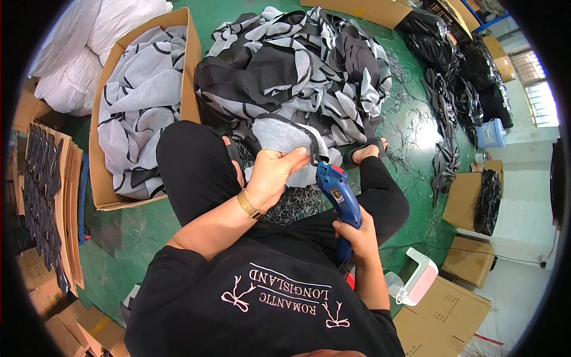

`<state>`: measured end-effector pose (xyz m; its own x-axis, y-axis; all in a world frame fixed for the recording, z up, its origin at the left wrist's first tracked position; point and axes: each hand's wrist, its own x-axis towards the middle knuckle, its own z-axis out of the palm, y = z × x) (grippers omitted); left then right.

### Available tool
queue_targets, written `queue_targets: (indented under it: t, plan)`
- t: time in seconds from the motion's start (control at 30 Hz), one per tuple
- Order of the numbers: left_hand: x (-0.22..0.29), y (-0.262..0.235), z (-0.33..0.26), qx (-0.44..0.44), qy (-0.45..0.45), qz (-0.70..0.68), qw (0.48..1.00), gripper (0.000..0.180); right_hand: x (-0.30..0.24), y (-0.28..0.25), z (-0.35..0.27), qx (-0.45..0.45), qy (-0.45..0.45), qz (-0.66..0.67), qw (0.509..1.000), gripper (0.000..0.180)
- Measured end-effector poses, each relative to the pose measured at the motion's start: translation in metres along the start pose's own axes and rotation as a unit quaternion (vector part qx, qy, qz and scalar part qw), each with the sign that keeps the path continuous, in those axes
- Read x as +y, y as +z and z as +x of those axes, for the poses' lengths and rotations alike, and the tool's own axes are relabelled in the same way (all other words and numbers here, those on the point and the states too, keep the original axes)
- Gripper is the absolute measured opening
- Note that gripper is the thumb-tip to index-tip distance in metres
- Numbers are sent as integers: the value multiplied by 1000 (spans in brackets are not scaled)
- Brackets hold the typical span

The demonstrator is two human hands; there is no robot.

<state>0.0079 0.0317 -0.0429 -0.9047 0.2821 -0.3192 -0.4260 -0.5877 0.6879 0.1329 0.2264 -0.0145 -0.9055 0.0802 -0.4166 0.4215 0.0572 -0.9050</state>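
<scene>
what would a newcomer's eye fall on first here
The heap of grey and black cloth on the green floor, top centre, stands out first. Next is the blue handheld tool in the right hand, its tip close to the cloth piece the left hand holds. Left of the heap is a cardboard box of cloth.

Dressed in a black T-shirt (196,306) with short, loose sleeves (169,271). Printed across the front with pale capital lettering (289,284), two thin slanting lines (290,276) and a pair of looped bows (237,302) in pinkish white. Circled just behind the left hand (270,178) by a gold-toned band (248,205). Clad below in plain black trousers (193,160), with a dark open sandal (376,143) on the right foot (364,153).
</scene>
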Motion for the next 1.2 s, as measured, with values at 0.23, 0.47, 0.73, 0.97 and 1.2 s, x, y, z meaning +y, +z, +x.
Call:
queue_targets:
  t: [0.23,0.47,0.73,0.97,1.2]
  plan:
    - [-3,1,-2,13,0,64,998,22,-5,3,-3,21,-5,-35,999,32]
    - [-5,4,-7,12,20,59,998,20,0,0,-2,23,-9,-28,999,32]
    - [-1,-1,-8,-7,47,92,995,19,-8,-2,0,-14,28,45,999,32]
    - [7,-11,-10,-55,58,189,979,18,-8,-5,0,-24,24,41,999,34]
    - [26,-21,-9,-169,29,247,954,16,-10,-9,4,-62,34,101,992,36]
